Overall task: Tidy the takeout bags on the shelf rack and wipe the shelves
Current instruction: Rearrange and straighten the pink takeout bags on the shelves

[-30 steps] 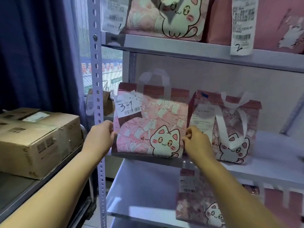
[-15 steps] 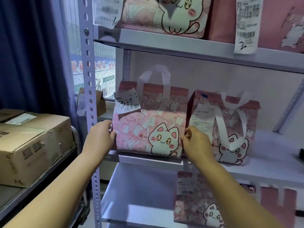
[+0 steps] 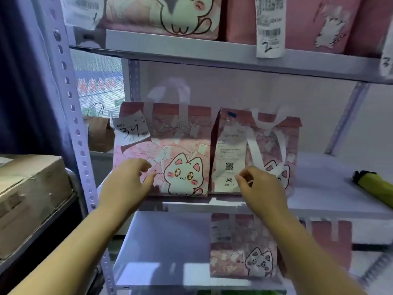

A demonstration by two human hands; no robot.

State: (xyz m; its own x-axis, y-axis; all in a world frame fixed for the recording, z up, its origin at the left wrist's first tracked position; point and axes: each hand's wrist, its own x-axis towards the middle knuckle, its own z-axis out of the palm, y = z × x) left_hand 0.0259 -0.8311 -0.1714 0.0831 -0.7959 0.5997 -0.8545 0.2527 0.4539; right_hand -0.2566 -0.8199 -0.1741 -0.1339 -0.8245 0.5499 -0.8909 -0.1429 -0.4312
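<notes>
Here we see, at far left, a cardboard box (image 3: 32, 194) beside the rack's perforated upright (image 3: 71, 107). Our left grip (image 3: 127, 182) is relaxed, its fingers loosely spread, before the lower left corner of the pink cat-print bag (image 3: 180, 133) tagged "34", which stands upright on the middle shelf (image 3: 319, 177); whether the fingertips touch it we cannot tell. Just beside it, to the right, stands a second cat-print bag (image 3: 268, 143) bearing a long receipt (image 3: 230, 167) marked "046". Our right grip (image 3: 261, 186) hovers at that receipt's lower right edge, fingers curled; we cannot tell whether it pinches anything. A yellow-green folded object (image 3: 374, 186) lies at far right on the same shelf.
</notes>
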